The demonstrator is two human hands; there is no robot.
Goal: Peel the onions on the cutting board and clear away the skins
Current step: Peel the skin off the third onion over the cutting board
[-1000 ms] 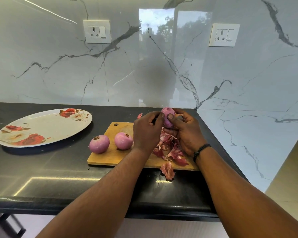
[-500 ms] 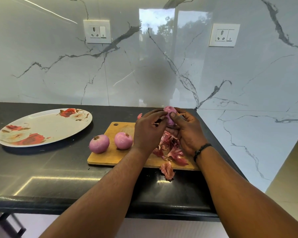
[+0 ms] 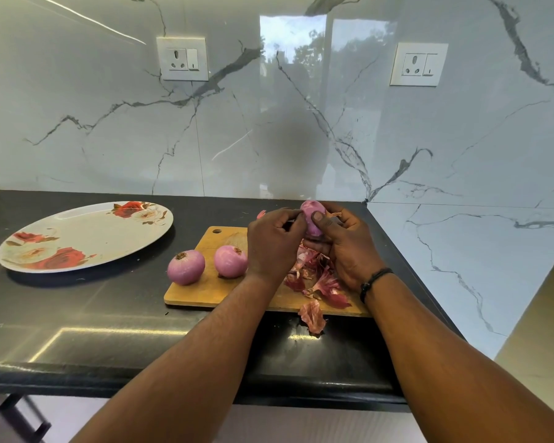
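My right hand grips a pink onion above the far right part of the wooden cutting board, thumb pressed on its front. My left hand has its fingers curled against the onion's left side; I cannot tell whether they pinch skin. Two peeled pink onions lie on the board's left half, one at its left edge and one beside it. A heap of red skins lies on the board under my hands. One skin hangs over the board's near edge.
A large oval plate with red flower prints sits on the black counter to the left. The counter ends just right of the board, by the marble wall. A small skin scrap lies behind the board.
My left fingers have slid from over the onion's front to its left side, baring more of its pink surface. The onion sits slightly higher in my right hand.
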